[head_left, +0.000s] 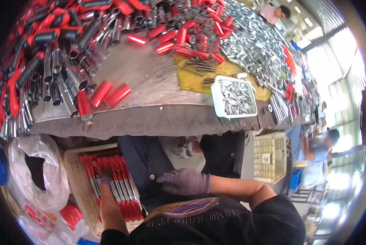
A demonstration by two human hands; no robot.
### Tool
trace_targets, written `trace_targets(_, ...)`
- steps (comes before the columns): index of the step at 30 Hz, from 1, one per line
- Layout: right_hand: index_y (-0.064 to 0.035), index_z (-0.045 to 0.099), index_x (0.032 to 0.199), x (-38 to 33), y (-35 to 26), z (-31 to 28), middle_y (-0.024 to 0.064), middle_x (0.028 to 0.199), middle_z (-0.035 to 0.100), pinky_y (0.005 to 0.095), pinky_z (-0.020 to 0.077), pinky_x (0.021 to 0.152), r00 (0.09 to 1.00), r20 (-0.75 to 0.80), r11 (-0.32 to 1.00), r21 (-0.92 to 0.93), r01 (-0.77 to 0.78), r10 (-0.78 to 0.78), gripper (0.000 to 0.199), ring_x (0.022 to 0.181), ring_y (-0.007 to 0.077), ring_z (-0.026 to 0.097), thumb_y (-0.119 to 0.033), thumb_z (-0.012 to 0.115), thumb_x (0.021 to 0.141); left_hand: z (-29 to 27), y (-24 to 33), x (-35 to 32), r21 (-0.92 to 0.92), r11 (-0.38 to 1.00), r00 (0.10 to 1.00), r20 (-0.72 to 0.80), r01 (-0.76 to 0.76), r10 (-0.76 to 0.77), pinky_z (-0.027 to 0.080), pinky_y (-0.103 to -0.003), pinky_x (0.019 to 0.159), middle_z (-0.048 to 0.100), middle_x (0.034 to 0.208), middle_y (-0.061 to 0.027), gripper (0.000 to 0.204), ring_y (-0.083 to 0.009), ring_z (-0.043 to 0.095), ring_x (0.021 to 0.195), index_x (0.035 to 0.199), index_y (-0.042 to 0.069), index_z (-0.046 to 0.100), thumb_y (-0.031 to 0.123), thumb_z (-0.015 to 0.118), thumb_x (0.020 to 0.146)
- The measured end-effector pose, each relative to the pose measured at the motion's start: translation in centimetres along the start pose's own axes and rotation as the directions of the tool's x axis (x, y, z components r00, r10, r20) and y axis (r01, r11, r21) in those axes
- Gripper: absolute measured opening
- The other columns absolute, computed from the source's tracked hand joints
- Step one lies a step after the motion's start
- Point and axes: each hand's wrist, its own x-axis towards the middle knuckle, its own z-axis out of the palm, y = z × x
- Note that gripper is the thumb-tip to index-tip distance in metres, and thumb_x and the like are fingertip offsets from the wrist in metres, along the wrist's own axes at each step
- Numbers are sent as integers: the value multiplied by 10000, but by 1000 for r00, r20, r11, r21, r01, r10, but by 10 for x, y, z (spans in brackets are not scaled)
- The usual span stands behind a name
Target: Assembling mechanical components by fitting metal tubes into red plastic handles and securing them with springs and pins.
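My left hand (105, 179), in a dark glove, reaches down into a beige plastic basket (80, 200) at my left. It is over a row of long tools with red ends and silver metal shafts (119, 181), which lie side by side. Its fingers are blurred against them, so whether it grips one cannot be made out. My right hand (186, 181), in a grey-purple glove, is above my lap near my left thigh. Its fingers point left, slightly bent and apart, with nothing visible in them. A small pale ring-like spot (152, 177) shows on the dark trousers by its fingertips.
Ahead, a cloth-covered bench (142, 118) carries red-and-black handles (46, 36), chrome tubes (56, 77), red sleeves (117, 96) and heaped small metal parts (252, 41). A pale tray (215, 100) holds metal pins. Plastic bags (54, 196) and a cream crate (268, 157) flank me; people work at right.
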Motion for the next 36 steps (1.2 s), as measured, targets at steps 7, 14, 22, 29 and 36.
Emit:
trace_targets(7, -125, 586, 1095, -53, 7, -50, 93, 948, 638, 399, 505, 735, 927, -260, 938, -288, 194, -272, 274, 872, 301, 626, -258, 583, 855, -36, 39, 18, 261, 736, 777, 301, -625, 553, 457, -411, 915, 574, 1165, -223, 391, -370, 571, 1044, 1193, 20, 532, 254, 502, 881)
trace_targets(14, -74, 621, 864, -179, 125, -221, 157, 773, 636, 408, 492, 631, 296, -944, 816, -283, -504, -145, 133, 757, 330, 644, -186, 552, 844, -234, 233, -130, -619, 740, 959, -253, -264, 131, 431, -320, 940, 599, 1146, -154, 365, -231, 573, 1066, 1256, -13, 482, 106, 528, 915)
trace_targets(22, -41, 640, 974, -258, 319, -324, 219, 990, 640, 438, 490, 802, 472, -689, 399, -280, -873, 550, 315, 934, 371, 622, -221, 595, 720, -332, 408, -182, -626, 524, 815, -478, -578, 327, 448, -323, 915, 633, 1058, -120, 238, -208, 582, 1040, 1122, -15, 574, 82, 538, 908)
trace_targets(29, -30, 584, 1052, -282, 196, -323, 204, 882, 640, 374, 497, 705, 344, -937, 666, -296, -685, -62, 258, 805, 299, 641, -129, 598, 813, -364, 518, -205, -684, 352, 632, -205, -638, 747, 404, -329, 944, 610, 1075, -114, 359, -193, 557, 1027, 1199, -19, 514, 138, 573, 881)
trace_targets(36, 2, 585, 1054, -151, 9, -256, 16, 799, 607, 235, 468, 633, 591, -807, 970, 157, 185, 18, 247, 697, 81, 564, -133, 628, 851, -375, 618, -200, -821, 45, 597, -375, -569, 709, 484, -252, 636, 592, 989, -87, 589, -117, 580, 760, 1402, 90, 306, 185, 586, 892)
